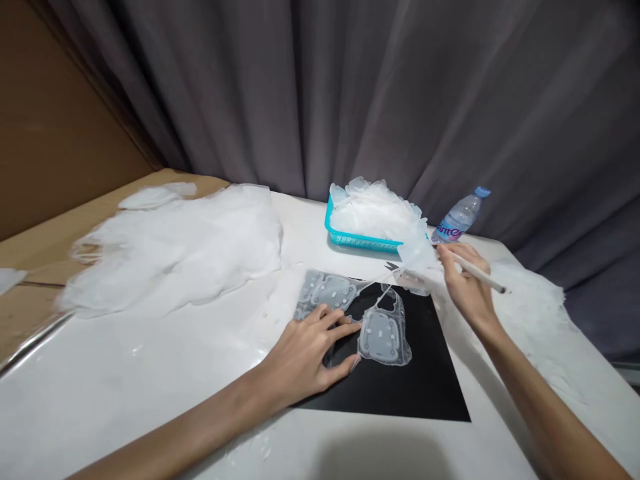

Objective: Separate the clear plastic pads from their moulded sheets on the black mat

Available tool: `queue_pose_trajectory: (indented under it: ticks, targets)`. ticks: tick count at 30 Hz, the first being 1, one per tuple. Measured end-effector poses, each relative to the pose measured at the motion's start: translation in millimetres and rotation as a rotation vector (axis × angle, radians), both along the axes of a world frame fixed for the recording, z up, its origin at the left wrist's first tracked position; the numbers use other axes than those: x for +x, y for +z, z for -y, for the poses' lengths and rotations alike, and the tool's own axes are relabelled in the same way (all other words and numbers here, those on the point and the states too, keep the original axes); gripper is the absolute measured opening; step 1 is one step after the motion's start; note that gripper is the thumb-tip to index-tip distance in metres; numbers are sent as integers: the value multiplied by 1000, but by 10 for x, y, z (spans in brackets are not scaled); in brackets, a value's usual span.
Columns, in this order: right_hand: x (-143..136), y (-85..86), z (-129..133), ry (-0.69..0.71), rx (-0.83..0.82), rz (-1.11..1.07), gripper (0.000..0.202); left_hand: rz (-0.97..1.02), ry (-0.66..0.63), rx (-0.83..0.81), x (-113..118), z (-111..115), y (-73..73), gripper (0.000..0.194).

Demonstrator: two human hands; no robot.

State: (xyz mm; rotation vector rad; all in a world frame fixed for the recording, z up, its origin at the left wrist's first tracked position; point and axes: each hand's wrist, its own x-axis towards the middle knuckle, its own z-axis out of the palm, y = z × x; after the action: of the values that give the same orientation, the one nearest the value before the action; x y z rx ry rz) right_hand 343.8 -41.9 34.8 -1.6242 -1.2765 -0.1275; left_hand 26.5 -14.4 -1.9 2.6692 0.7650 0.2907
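My left hand (313, 350) lies with fingers spread on a black mat (430, 393), over part of a clear moulded plastic sheet (333, 293). Its index finger and thumb touch the edge of a rounded clear plastic piece (383, 337) with small raised dots. In my closed right hand (467, 283) is a slim white pen-like tool (480, 273), whose working tip I cannot make out. A thin translucent piece (419, 252) is at those fingertips, by the front right corner of a turquoise basket (367, 241). Translucent pieces (375, 210) are heaped in the basket.
A water bottle (461, 217) stands behind my right hand. Piles of white filmy sheets (200, 243) lie at the left, and more white material (530, 307) is at the right. A dark pointed tool (391, 266) lies beyond the mat. Grey curtain (250, 87) hangs behind the table.
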Motion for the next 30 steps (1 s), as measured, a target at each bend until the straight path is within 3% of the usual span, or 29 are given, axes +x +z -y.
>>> queue_pose_trajectory:
  ticks: [4, 8, 13, 16, 18, 20, 21, 22, 24, 26, 28, 30]
  targets:
    - [115, 22, -71, -62, 110, -482, 28, -14, -7, -12, -9, -10, 8, 45]
    - [22, 109, -114, 137, 28, -775, 34, 1, -22, -22, -18, -9, 4, 45]
    - [-340, 127, 96, 478, -272, -676, 33, 118, -17, -84, -48, 3, -10, 32]
    - [-459, 121, 182, 620, -324, -614, 34, 289, 91, -163, -31, -81, 40, 28]
    - [-495, 118, 190, 696, -339, -624, 27, 386, 150, -215, 35, -207, 96, 45]
    - [-515, 119, 170, 771, -366, -637, 22, 445, 101, -298, 150, -370, 154, 83]
    - [-520, 123, 154, 801, -380, -635, 21, 459, 43, -386, 218, -454, 179, 90]
    - [-519, 128, 135, 819, -377, -624, 20, 463, -8, -496, 287, -533, 201, 84]
    - [-499, 141, 95, 800, -304, -569, 20, 473, -67, -733, 404, -659, 233, 53]
    - [-471, 139, 56, 704, -173, -454, 28, 494, -74, -886, 469, -736, 248, 37]
    - [-470, 95, 26, 559, -66, -315, 45, 525, -58, -952, 480, -776, 249, 38]
    - [-535, -5, 9, 467, -57, -211, 50, 561, -26, -1032, 460, -796, 241, 46]
